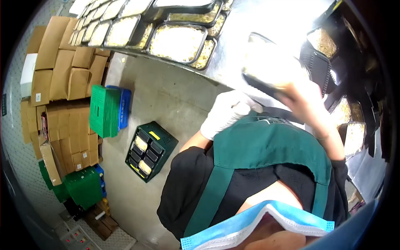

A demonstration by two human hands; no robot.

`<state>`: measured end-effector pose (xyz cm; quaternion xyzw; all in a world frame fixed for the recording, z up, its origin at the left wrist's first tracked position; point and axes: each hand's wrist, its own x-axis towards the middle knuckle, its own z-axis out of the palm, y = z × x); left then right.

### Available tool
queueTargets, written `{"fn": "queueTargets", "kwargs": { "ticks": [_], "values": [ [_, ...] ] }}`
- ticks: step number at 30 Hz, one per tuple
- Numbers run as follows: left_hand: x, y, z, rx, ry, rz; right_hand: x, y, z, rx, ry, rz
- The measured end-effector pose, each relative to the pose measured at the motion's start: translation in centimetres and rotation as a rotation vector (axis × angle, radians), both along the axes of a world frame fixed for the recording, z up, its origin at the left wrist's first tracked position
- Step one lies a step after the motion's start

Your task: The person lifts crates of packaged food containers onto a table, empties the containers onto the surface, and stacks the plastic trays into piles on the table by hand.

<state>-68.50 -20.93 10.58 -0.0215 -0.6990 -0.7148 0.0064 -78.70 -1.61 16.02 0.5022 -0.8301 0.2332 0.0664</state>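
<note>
My left hand [227, 111], in a white glove, is in front of my green apron [266, 143] near the table edge. Its fingers are curled together, and what they hold, if anything, is hidden. My right hand [301, 93] is over the table, smeared by motion and glare. It grips a black plastic tray [262, 84], tilted, its contents washed out by the light. To the left on the metal table [227, 62] stand stacked black trays [177, 43] filled with pale, yellowish food.
More filled trays [355, 137] and empty black trays [320, 71] are at the right. A dark green crate [155, 152] with trays stands on the floor at the left. Beyond it are green crates [104, 111] and stacked cardboard boxes [68, 125].
</note>
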Motion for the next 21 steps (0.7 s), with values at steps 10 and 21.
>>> {"fn": "queueTargets", "kwargs": {
  "ticks": [10, 21],
  "values": [
    [-4.9, 4.1, 1.8, -0.123, 0.424, 0.646, -0.9, -5.3, -2.9, -0.526, 0.397, 0.166],
    [-6.8, -21.2, -1.4, 0.178, -0.136, 1.232, 7.5, 39.8, -6.8, -0.662, -0.137, -1.594]
  ]
}}
